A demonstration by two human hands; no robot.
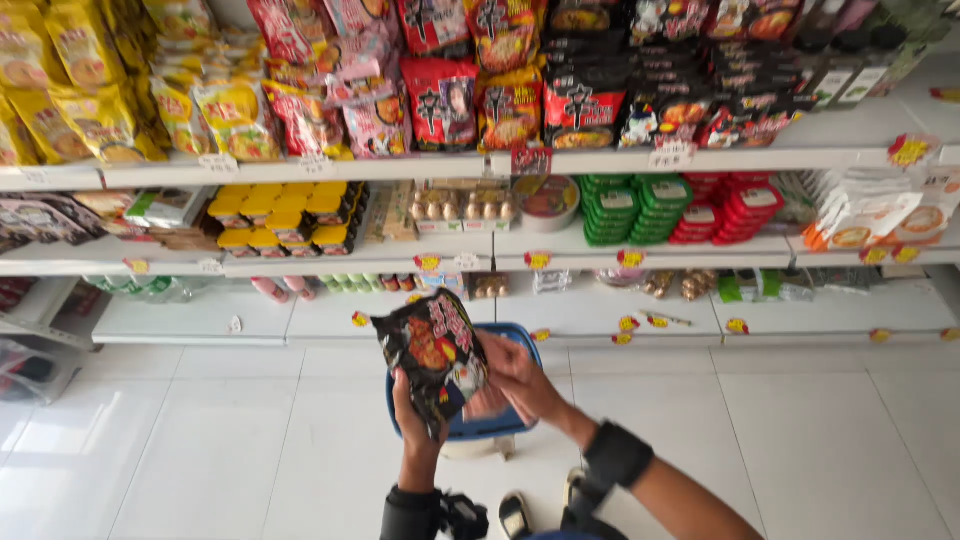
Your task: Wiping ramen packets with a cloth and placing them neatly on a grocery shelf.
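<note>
1. The person is standing in front of the store shelves, holding a black noodle packet up over a blue basket that is sitting on the white floor. To my eye the packet is being held at chest height and tilted toward the face so its front can be read.
2. The left hand is gripping the packet from below, fingers curled around its lower edge and closing firmly on it.
3. The right hand is pressing against the packet's right side, fingers partly spread and flat on the wrapper, steadying it rather than pinching.
4. Both wrists are wearing dark straps; the one on the right wrist is showing clearly.
5. The basket is resting directly under the hands, probably so goods can drop straight in.
6. Matching black and red packets are hanging on the top shelf, well apart from the hands.
</note>
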